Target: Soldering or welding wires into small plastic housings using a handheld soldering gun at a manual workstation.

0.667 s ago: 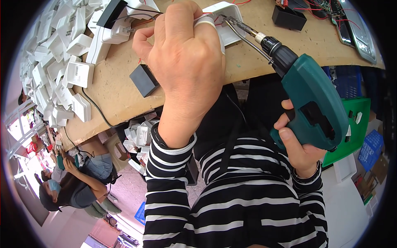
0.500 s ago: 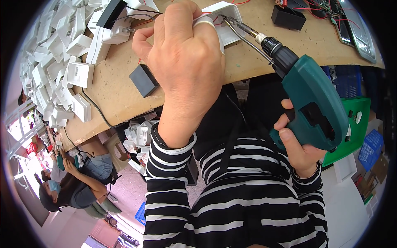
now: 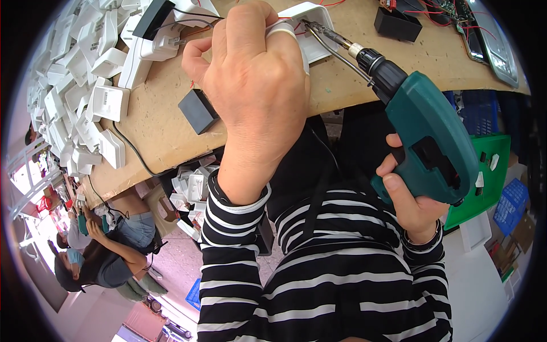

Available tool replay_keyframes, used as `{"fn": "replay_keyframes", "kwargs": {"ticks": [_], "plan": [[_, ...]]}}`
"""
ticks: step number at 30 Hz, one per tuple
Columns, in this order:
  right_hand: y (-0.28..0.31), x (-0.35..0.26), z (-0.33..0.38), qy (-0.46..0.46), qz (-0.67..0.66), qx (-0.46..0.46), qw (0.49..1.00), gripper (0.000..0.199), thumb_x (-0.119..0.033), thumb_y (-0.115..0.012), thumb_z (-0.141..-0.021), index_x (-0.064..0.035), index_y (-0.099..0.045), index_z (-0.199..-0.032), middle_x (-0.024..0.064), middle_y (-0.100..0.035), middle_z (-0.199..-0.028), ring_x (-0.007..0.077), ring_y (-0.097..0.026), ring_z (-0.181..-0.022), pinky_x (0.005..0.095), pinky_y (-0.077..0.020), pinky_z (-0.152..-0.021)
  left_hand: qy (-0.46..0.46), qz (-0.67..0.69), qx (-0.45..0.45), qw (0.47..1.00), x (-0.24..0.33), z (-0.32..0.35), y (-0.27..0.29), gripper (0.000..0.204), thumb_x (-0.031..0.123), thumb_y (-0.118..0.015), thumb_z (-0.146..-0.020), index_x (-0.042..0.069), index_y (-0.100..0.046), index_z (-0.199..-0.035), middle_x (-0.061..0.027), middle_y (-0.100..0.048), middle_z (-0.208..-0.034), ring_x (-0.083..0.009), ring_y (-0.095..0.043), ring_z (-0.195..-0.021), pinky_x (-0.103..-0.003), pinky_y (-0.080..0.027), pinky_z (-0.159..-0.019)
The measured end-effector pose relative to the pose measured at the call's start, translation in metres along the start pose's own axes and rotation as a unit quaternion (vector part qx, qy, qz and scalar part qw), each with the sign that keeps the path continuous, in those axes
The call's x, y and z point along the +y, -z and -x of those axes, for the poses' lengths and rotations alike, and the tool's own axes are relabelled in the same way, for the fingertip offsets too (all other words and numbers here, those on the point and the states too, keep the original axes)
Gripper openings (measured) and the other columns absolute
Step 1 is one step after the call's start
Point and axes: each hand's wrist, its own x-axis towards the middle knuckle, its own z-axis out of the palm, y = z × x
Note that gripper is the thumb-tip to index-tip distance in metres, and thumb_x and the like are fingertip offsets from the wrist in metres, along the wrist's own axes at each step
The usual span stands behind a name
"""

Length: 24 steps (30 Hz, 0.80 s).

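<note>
My right hand [image 3: 405, 196] is wrapped round the handle of a green soldering gun [image 3: 436, 128] with a black collar and a thin metal feed tube along its barrel. The hot tip reaches into an open white plastic housing [image 3: 320, 50] on the table. My left hand [image 3: 256, 94] bends over that housing from the left, thumb and fingers closed at its edge. A reddish wire shows by the fingertips; most of what they pinch is hidden behind the hand. Close to my left wrist lies a black box [image 3: 198, 111].
White plastic housings [image 3: 68, 97] are heaped along the left of the brown table [image 3: 353, 80]. A black case [image 3: 397, 24], red wires and a glossy panel [image 3: 496, 45] lie at the back right. Below the table are a green tray [image 3: 491, 168] and, left, a co-worker [image 3: 108, 256].
The soldering gun's body has shifted slightly left and down in my right hand, its tip still inside the white housing. My left hand keeps its place.
</note>
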Motion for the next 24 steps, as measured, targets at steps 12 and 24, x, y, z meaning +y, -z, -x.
{"fn": "replay_keyframes", "kwargs": {"ticks": [12,24], "plan": [[0.002,0.001,0.010,-0.023,-0.019,0.020,0.999,0.059,0.008,-0.057,-0.072,0.0066,-0.032,-0.125,0.0257,-0.051,-0.108,0.0212,-0.058,-0.073,0.0290,-0.0507,-0.061,-0.070,-0.139,-0.039,0.987,0.011,-0.007,0.008,0.005,0.009,-0.064,-0.066,0.006,-0.065,-0.070,0.0002,-0.057,-0.090,-0.0160,-0.052,-0.076,-0.033,-0.031,-0.073],[0.005,-0.004,0.026,-0.037,-0.073,0.069,0.994,0.057,0.003,-0.060,-0.072,0.0067,-0.034,-0.123,0.0233,-0.052,-0.106,0.0200,-0.058,-0.070,0.0291,-0.0505,-0.060,-0.048,-0.091,-0.025,0.994,0.006,-0.004,0.009,0.008,0.010,-0.065,-0.067,0.006,-0.066,-0.073,0.0012,-0.056,-0.088,-0.0156,-0.051,-0.075,-0.035,-0.030,-0.075]]}}
